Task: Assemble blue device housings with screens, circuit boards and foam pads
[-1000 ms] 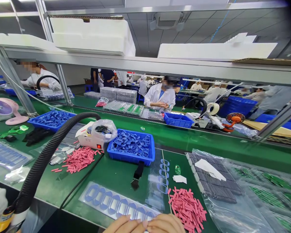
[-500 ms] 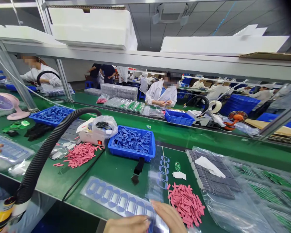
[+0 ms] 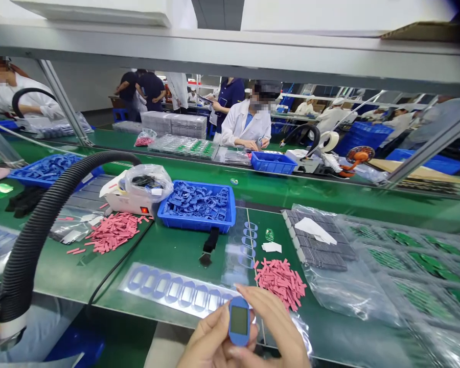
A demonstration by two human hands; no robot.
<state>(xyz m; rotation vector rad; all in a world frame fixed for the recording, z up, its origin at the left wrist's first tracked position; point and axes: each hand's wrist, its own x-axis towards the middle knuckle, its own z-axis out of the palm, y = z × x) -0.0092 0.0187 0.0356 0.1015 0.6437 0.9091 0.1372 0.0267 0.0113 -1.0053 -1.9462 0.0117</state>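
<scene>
A small blue oval device with a grey LCD window (image 3: 239, 321) is held upright between my two hands at the bottom centre, its screen facing me. My left hand (image 3: 209, 337) grips its left edge with thumb and curled fingers. On the other side, my right hand (image 3: 279, 327) has its fingers about the top and right edge. Just behind them lies a clear sheet of blue oval frame stickers (image 3: 163, 287), its right end hidden by my hands. A pile of pink strips (image 3: 280, 282) sits right beside my right hand.
Beyond the sheet stands a blue bin (image 3: 195, 225) of blue plastic parts. A black corrugated hose (image 3: 42, 225) arches over the left side. Bagged trays of green circuit boards (image 3: 410, 255) lie at right. A co-worker (image 3: 247, 122) sits across the bench.
My view has tilted down. The blue device, mostly hidden behind my fingers before, is now raised with its screen showing. My right hand has shifted round its right side.
</scene>
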